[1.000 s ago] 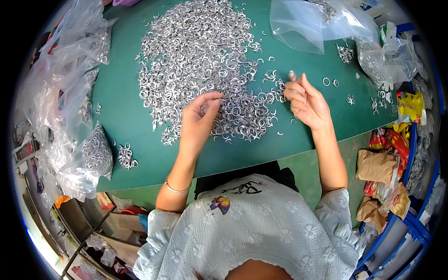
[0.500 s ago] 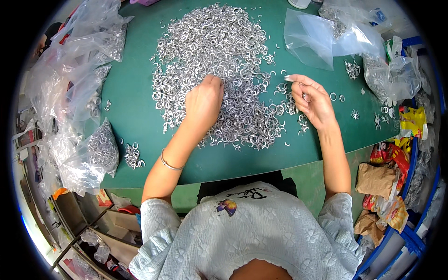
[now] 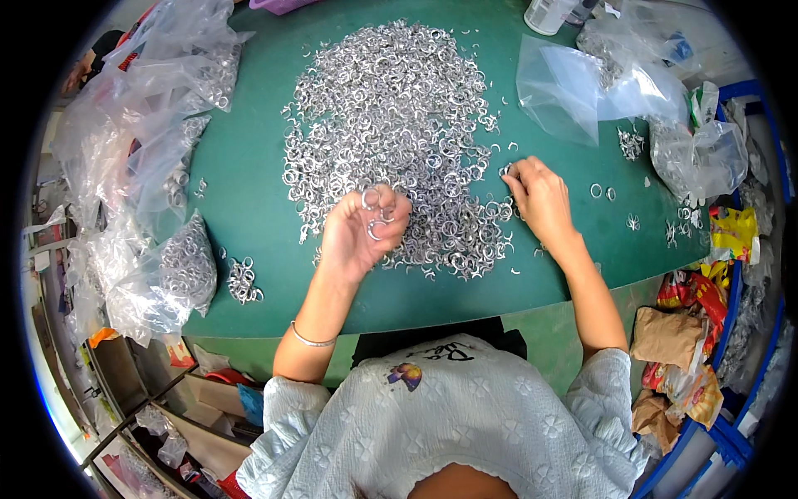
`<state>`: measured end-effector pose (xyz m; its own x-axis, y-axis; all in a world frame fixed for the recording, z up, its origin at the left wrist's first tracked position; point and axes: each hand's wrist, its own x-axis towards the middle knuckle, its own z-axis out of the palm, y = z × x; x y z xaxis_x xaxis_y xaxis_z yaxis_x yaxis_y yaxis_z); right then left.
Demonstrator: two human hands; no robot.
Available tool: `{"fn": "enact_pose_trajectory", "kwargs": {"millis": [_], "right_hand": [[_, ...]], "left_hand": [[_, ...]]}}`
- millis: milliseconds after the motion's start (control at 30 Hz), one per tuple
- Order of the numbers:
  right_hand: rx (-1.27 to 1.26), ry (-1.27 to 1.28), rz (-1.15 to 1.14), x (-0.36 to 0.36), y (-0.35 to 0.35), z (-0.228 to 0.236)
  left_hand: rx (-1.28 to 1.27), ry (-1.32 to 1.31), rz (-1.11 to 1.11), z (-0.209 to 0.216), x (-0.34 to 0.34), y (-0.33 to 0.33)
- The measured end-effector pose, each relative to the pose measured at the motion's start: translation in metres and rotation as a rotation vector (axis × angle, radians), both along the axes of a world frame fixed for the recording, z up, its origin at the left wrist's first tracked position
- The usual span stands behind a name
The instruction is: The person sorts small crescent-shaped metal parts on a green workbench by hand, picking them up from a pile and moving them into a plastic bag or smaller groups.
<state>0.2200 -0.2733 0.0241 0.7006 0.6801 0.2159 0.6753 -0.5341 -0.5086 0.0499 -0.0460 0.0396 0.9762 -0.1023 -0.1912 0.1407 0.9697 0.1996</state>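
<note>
A broad heap of silver-coloured metal rings (image 3: pixel 391 108) covers the middle of the green table. At the heap's near left part, my left hand (image 3: pixel 342 243) is turned palm up, its curled fingers holding a few silver rings (image 3: pixel 371 198). My right hand (image 3: pixel 545 204) is by the heap's right edge, back upward, with thumb and fingertips pinched at a small silver ring (image 3: pixel 504 170). Its palm is hidden, so I cannot tell whether more rings are inside. Loose rings lie just left of this hand.
Clear plastic bags of rings (image 3: pixel 189 266) crowd the left side, beside a small ring pile (image 3: pixel 243 281). On the right are two single rings (image 3: pixel 596 190), small clusters (image 3: pixel 631 143) and another bag (image 3: pixel 697 154). A white bottle (image 3: pixel 547 15) stands at the far edge.
My left hand has turned from palm down over the heap to palm up, nearer me, showing rings. My right hand has turned over from spread fingers to a pinch. The view has shifted slightly.
</note>
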Motion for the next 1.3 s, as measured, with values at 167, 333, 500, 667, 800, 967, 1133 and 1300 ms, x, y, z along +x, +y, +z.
{"fn": "enact_pose_trajectory", "kwargs": {"millis": [167, 333, 500, 667, 800, 967, 1133, 1300], "right_hand": [[0.352, 1.068, -0.187, 0.005, -0.01, 0.019], [0.953, 1.699, -0.022, 0.003, -0.019, 0.017], [1.132, 1.865, -0.006, -0.002, -0.009, 0.023], [0.174, 0.712, 0.12, -0.022, 0.024, 0.022], [0.092, 0.121, 0.255, -0.026, 0.038, 0.006], [0.489, 0.723, 0.28, -0.011, 0.019, 0.001], [0.986, 1.757, 0.168, -0.012, 0.014, 0.035], [0.201, 0.687, 0.078, -0.035, 0.017, 0.015]], "left_hand": [[0.41, 0.274, 0.091, 0.011, -0.008, -0.015], [0.461, 0.296, 0.088, 0.002, -0.016, -0.028], [1.194, 0.298, 0.165, 0.01, -0.007, -0.034], [2.159, 0.062, 0.252, 0.003, 0.021, -0.034], [2.394, 0.052, 0.178, -0.003, 0.034, -0.03], [2.341, 0.05, 0.248, -0.006, 0.032, -0.02], [2.371, 0.049, 0.236, 0.006, 0.032, -0.029], [2.46, -0.014, 0.214, -0.006, 0.041, -0.027]]}}
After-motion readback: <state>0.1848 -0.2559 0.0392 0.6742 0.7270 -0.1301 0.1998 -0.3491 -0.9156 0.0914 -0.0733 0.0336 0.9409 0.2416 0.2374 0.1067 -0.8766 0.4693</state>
